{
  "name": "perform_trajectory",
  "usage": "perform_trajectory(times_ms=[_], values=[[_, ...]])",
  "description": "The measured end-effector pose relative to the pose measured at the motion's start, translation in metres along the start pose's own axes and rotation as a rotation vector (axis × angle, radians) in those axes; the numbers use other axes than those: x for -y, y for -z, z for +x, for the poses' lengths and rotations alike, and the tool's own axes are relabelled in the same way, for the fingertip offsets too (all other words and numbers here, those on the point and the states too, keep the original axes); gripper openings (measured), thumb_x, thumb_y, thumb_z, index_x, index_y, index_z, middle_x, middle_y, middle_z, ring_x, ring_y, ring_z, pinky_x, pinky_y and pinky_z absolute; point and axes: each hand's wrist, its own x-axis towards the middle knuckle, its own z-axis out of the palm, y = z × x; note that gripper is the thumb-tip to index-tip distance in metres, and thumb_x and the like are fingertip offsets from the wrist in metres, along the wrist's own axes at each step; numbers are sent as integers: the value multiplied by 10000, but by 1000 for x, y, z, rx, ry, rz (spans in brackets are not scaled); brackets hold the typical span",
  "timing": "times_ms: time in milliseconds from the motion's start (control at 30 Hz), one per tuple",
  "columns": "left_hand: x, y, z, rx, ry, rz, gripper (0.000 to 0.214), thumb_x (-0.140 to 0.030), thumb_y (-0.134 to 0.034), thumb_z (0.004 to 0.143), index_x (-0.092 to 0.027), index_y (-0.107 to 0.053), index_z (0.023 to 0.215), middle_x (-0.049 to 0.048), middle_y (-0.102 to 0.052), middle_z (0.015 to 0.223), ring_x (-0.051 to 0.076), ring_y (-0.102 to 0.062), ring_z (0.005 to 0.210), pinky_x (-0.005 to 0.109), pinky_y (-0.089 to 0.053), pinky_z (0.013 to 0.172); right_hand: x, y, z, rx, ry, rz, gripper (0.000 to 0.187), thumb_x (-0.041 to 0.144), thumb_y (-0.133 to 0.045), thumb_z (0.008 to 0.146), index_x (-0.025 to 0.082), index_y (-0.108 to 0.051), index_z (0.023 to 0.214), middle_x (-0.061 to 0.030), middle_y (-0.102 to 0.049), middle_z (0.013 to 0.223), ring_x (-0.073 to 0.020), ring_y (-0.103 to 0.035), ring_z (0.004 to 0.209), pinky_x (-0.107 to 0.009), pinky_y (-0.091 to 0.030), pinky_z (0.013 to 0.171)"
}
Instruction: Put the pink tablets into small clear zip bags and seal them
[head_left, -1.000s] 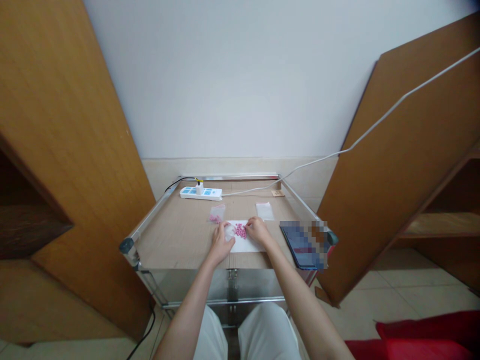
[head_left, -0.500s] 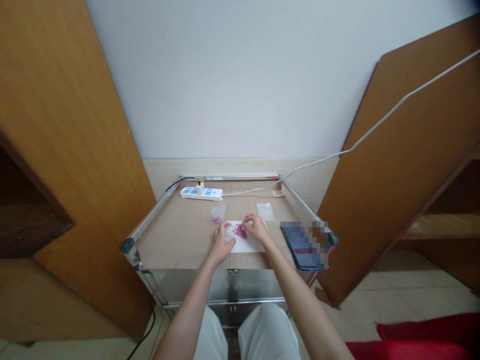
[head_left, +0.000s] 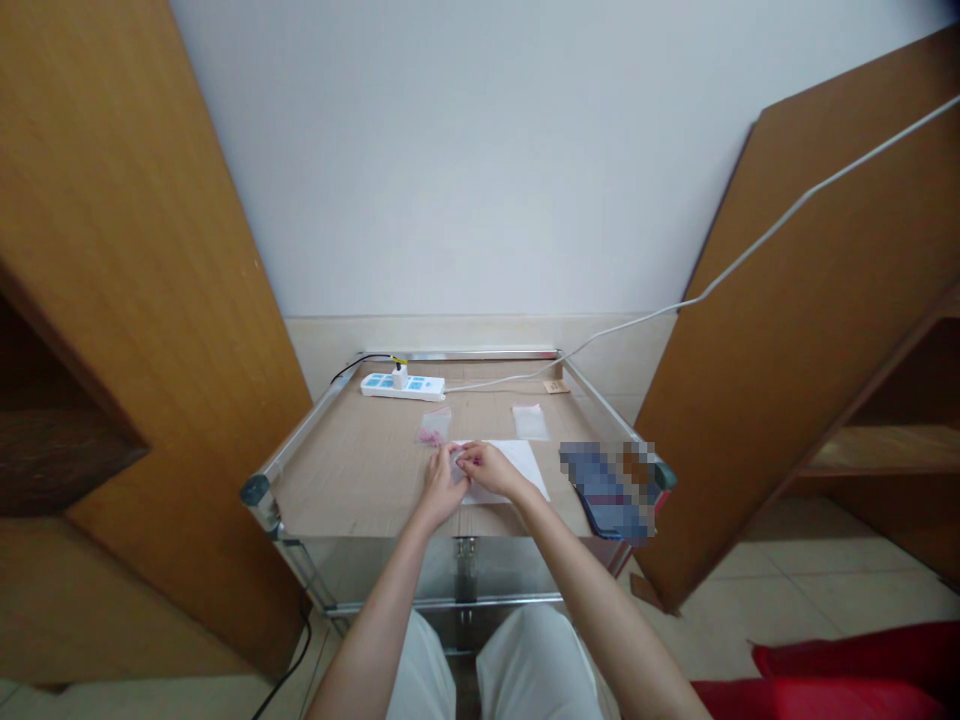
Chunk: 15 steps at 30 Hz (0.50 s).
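My left hand (head_left: 439,487) grips a small clear bag (head_left: 458,470) between both hands. My right hand (head_left: 489,470) meets it, fingers narrowed at its mouth — whether they pinch anything, I cannot tell. White paper (head_left: 521,462) lies under my right hand.

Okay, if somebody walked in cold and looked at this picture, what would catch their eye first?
Probably the two bare hands, the left hand and the right hand, meeting fingertip to fingertip over the left end of a white paper sheet in the middle of the small metal-edged table. Next come the big wooden boards leaning at both sides, and the white power strip at the table's far edge.
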Motion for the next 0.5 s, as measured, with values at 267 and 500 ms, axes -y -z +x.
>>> perform_trajectory(times_ms=[267, 500], values=[[-2, 2, 0, 11, 21, 7, 427, -160, -508, 625, -195, -391, 1034, 55, -454, 1012, 177, -414, 993, 326, -308, 865, -18, 19, 3, -111, -61, 66, 205, 232, -469, 731, 132, -641, 780, -62, -640, 848, -143, -569, 780, -232, -404, 719], [-5, 4, -1, 15, 28, 25, 415, -154, -501, 629, -188, -387, 1027, 54, -452, 1002, 173, -407, 989, 320, -298, 877, -44, 23, 4, -159, -191, -197, 188, 184, -484, 689, 133, -641, 778, -84, -622, 886, -164, -542, 863, -254, -371, 783]])
